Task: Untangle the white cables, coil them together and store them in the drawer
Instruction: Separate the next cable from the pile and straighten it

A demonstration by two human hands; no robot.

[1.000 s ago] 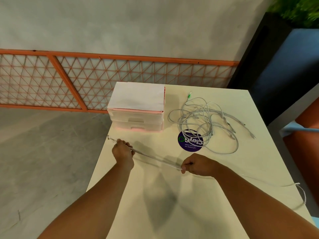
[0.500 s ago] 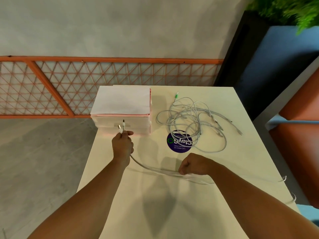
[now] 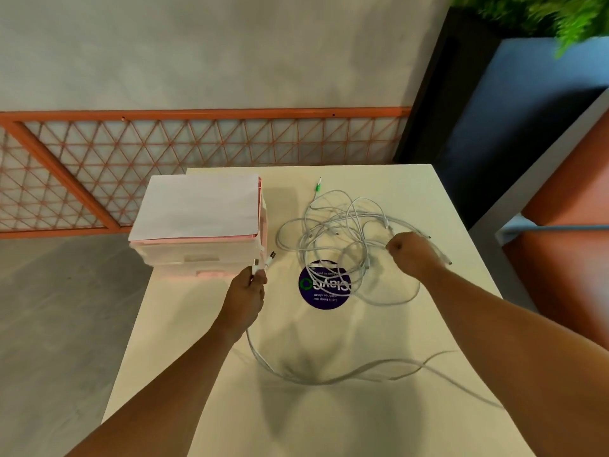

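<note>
Surroundings: a drawer unit (image 3: pixel 197 255) stands at the far-left corner of the table (image 3: pixel 423 189), with a sheet of paper (image 3: pixel 197 206) on top and its fronts facing the near edge. A round purple sticker (image 3: pixel 324 288) lies mid-surface. An orange lattice fence (image 3: pixel 99 159) runs beyond the far edge.
Obstruction: the cable tangle (image 3: pixel 333 225) fills the far-right part of the surface and overlaps the sticker's far rim. A green-tipped plug (image 3: pixel 318 186) points toward the far edge.
Left hand (image 3: pixel 245 295): fingers curled around two connector ends (image 3: pixel 263 260), held just beside the drawer unit's front right corner.
Separated cable (image 3: pixel 313 379): hangs from the left hand, sweeps toward the near edge, then runs to the right edge.
Right hand (image 3: pixel 410 253): fisted over the right side of the tangle; whether a strand lies inside the fist cannot be told.
Open room: bare surface lies between the separated cable and the near edge.
</note>
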